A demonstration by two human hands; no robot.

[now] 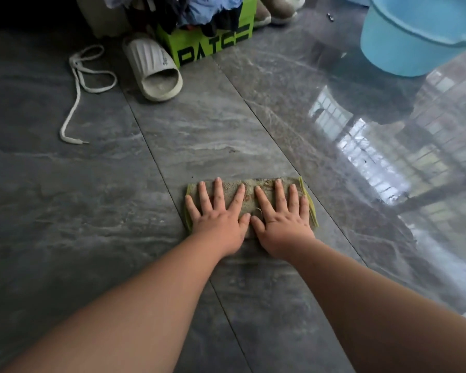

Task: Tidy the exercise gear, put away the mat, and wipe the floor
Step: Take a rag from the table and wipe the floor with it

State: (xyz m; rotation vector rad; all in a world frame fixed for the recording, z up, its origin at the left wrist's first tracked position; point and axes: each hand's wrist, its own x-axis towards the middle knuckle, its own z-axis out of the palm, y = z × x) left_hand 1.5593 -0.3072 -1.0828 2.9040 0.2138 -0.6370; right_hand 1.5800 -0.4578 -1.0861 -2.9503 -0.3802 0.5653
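A folded, dirty greenish-brown cloth lies flat on the grey marble-patterned floor in the middle of the view. My left hand presses on its left half with fingers spread and straight. My right hand presses on its right half the same way, thumbs nearly touching. Both arms reach forward from the bottom of the view. The floor to the right of the cloth looks wet and glossy, with window reflections.
A light blue plastic bucket stands at the top right. A white slide sandal and a loose white lace lie at the upper left. Behind them sits a green box piled with clothes, and beige shoes.
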